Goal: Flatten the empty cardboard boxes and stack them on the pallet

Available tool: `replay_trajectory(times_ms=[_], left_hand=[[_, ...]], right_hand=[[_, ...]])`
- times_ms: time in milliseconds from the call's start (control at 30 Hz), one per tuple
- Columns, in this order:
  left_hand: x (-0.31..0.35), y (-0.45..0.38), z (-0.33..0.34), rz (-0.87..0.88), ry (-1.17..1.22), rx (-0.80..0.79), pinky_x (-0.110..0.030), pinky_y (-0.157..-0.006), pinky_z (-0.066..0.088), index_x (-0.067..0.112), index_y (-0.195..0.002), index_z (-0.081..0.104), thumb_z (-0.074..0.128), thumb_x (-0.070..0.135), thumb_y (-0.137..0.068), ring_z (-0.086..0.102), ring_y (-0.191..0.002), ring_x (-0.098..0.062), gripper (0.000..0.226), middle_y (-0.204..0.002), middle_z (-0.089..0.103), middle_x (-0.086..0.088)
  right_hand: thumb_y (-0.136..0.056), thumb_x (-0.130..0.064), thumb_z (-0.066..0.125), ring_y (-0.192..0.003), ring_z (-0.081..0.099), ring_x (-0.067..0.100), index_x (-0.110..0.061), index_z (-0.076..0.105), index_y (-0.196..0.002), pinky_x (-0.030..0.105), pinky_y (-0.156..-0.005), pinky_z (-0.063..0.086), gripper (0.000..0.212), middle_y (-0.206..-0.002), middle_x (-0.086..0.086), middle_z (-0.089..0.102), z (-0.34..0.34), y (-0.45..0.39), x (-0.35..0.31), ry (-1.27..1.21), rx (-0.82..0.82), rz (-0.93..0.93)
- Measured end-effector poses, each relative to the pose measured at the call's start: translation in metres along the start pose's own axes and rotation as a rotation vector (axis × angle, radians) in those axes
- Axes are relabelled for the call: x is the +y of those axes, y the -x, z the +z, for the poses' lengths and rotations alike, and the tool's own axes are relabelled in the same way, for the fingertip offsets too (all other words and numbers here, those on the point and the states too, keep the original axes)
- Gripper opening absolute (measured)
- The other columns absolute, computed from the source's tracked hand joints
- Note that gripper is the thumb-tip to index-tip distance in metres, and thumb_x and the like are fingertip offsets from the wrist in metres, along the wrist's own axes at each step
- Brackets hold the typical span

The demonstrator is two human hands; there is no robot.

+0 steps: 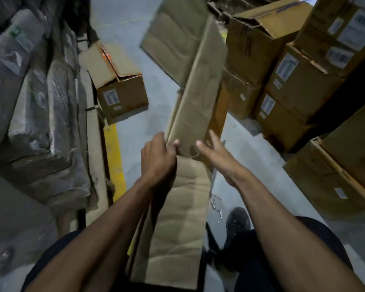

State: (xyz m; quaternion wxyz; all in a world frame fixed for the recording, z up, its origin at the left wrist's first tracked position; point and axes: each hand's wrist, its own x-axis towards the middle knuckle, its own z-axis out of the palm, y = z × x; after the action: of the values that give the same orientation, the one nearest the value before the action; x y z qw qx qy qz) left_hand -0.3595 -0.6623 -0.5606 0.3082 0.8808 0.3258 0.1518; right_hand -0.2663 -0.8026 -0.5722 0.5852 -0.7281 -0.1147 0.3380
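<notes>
A long flattened cardboard box hangs in front of me, running from the top of the view down past my knees, its flaps spread at both ends. My left hand grips its left edge at mid-height, fingers curled round the fold. My right hand lies against the right side of the same fold with fingers straight and spread. An empty open box with raised flaps stands on the floor to the left.
Wrapped grey bundles fill a rack on the left, edged by a yellow floor stripe. Stacked labelled cartons line the right side. Grey concrete floor runs between them. My dark shoe is at lower right.
</notes>
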Motion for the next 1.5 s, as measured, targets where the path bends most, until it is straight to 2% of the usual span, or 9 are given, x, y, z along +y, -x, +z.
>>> replay_trajectory(times_ms=[133,267,433,600,800,1067,1133,1267,1500], left_hand=[[0.001,-0.043,-0.011,-0.113,0.182,0.126,-0.042,-0.082,0.05,0.006,-0.101,0.067,0.062,0.042,-0.092,0.063,-0.102,-0.039,0.037,-0.103,0.07,-0.018],[0.008,-0.075,-0.027,-0.209,0.424,0.248,-0.045,-0.082,0.057,0.006,-0.096,0.073,0.068,0.044,-0.086,0.069,-0.093,-0.031,0.04,-0.096,0.074,-0.013],[0.015,-0.109,-0.04,-0.323,0.604,0.32,-0.047,-0.075,0.058,-0.004,-0.088,0.068,0.071,0.046,-0.084,0.07,-0.085,-0.031,0.05,-0.092,0.072,-0.016],[0.016,-0.12,-0.042,-0.364,0.744,0.312,-0.031,-0.059,0.034,0.018,-0.065,0.035,0.071,0.034,-0.091,0.039,-0.065,-0.02,0.047,-0.074,0.037,-0.004],[0.018,-0.131,-0.045,-0.488,0.907,0.298,-0.026,-0.063,0.051,0.007,-0.084,0.056,0.073,0.031,-0.091,0.061,-0.074,-0.016,0.031,-0.088,0.061,-0.004],[0.008,-0.136,-0.029,-0.59,1.058,-0.122,-0.047,-0.076,0.061,0.002,-0.13,0.057,0.082,0.06,-0.07,0.072,-0.095,-0.031,0.087,-0.11,0.071,-0.012],[0.004,-0.121,-0.025,-0.595,0.995,-0.255,-0.04,-0.065,0.061,0.007,-0.13,0.059,0.075,0.057,-0.08,0.072,-0.091,-0.029,0.073,-0.11,0.072,-0.016],[-0.016,-0.069,-0.012,-0.68,0.978,-0.421,-0.029,-0.058,0.058,0.011,-0.094,0.074,0.058,0.048,-0.096,0.07,-0.068,-0.023,0.041,-0.083,0.073,-0.011],[-0.047,0.027,-0.024,-0.881,0.789,-0.134,-0.031,-0.059,0.036,0.017,-0.077,0.057,0.05,0.022,-0.1,0.049,-0.068,-0.02,0.025,-0.078,0.057,-0.003]], right_hand=[[-0.084,-0.086,0.039,-0.145,0.033,0.015,-0.03,0.025,-0.158,0.043,-0.122,0.025,0.094,-0.159,-0.009,0.033,0.007,0.003,0.018,-0.005,0.024,0.051],[-0.103,-0.049,0.044,-0.141,0.037,0.036,-0.007,0.034,-0.152,0.043,-0.117,0.03,0.065,-0.155,0.016,0.038,-0.018,-0.002,0.039,-0.006,0.43,0.267],[-0.043,-0.071,0.091,-0.132,0.049,0.038,-0.017,0.036,-0.148,0.062,-0.109,0.038,0.129,-0.153,0.016,0.043,-0.063,-0.063,0.201,-0.399,0.334,0.355],[-0.088,-0.016,0.074,-0.103,0.069,0.039,-0.004,0.06,-0.13,0.053,-0.081,0.059,0.046,-0.115,0.018,0.071,-0.022,0.007,0.064,-1.005,0.532,0.261],[-0.097,-0.008,0.061,-0.09,0.075,0.031,-0.011,0.056,-0.137,0.044,-0.059,0.061,0.04,-0.107,0.016,0.075,-0.028,0.008,0.044,-1.249,0.468,0.221],[-0.086,0.005,0.065,-0.089,0.075,0.036,-0.013,0.056,-0.131,0.052,-0.079,0.06,0.049,-0.104,0.019,0.075,-0.034,0.008,0.033,-1.38,0.489,0.215],[-0.086,0.009,0.062,-0.094,0.073,0.039,-0.009,0.054,-0.132,0.052,-0.089,0.058,0.05,-0.108,0.023,0.073,-0.032,0.004,0.031,-1.374,0.478,0.217],[-0.086,0.012,0.062,-0.083,0.074,0.042,-0.006,0.056,-0.126,0.052,-0.065,0.062,0.044,-0.1,0.027,0.073,-0.031,-0.004,0.033,-1.289,0.508,0.305],[-0.086,0.013,0.05,-0.089,0.072,0.033,-0.005,0.057,-0.128,0.05,-0.076,0.061,0.045,-0.1,0.018,0.072,-0.01,0.0,0.048,-1.003,0.522,0.373]])
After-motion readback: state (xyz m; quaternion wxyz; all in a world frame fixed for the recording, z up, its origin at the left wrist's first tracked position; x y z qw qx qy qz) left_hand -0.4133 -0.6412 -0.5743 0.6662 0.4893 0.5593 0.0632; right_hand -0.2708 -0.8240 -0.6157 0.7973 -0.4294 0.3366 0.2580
